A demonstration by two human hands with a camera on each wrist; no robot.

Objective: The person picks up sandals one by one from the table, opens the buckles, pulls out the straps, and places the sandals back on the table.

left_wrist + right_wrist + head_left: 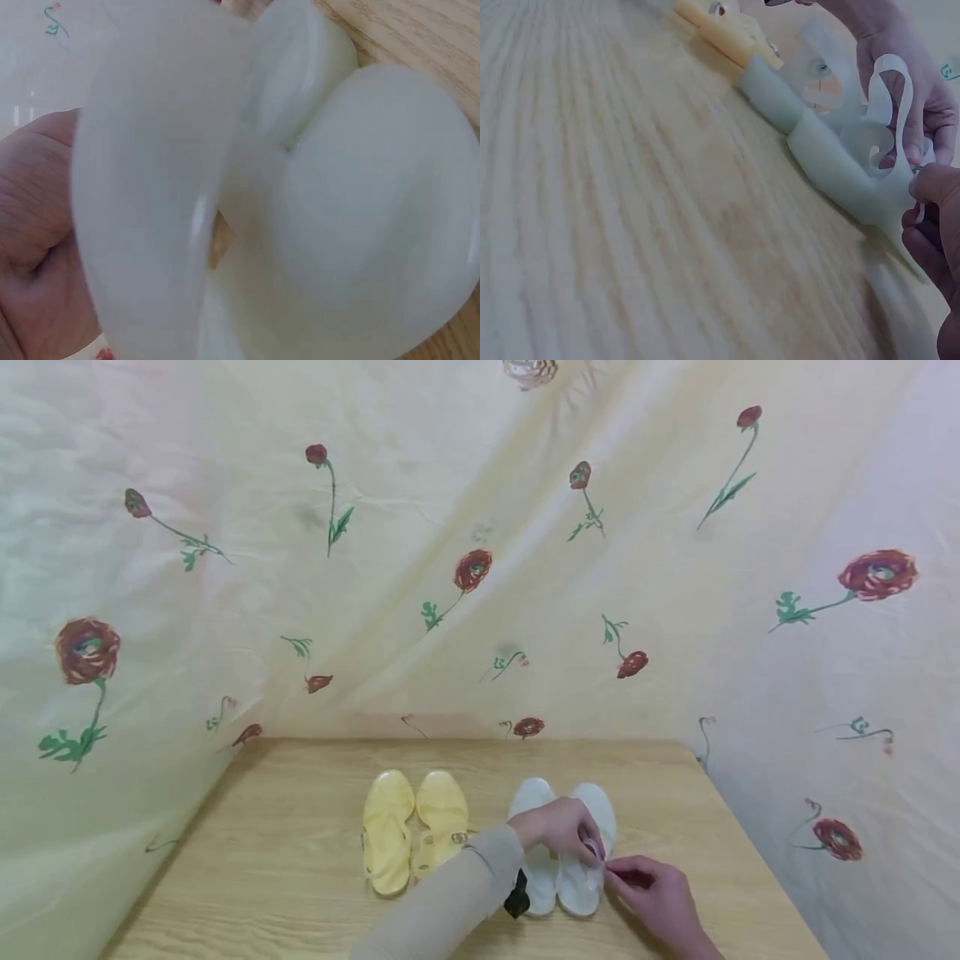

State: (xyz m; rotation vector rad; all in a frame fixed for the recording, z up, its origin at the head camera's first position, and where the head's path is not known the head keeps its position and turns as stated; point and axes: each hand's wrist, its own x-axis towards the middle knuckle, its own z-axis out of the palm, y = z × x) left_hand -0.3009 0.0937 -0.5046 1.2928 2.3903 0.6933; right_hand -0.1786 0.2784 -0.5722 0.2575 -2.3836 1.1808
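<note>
A pair of white sandals stands on the wooden table, and both hands meet at the outer side of the right one (581, 897). My left hand (558, 827) reaches over this sandal and pinches its thin strap (907, 101), which arches up in a loop in the right wrist view. From the right, my right hand (660, 897) pinches the strap by its end, thumb against fingers. A small metal piece glints between the fingertips, mostly hidden. The left white sandal (534, 793) lies alongside, partly behind the left hand. Blurred white sandal material fills much of the left wrist view.
A pair of yellow sandals (388, 827) with side buckles stands to the left, partly covered by the left sleeve (450, 902). Something black (517, 897) hangs at the left wrist. Flower-printed cloth (405, 568) encloses the wooden table (285, 860) at back and sides.
</note>
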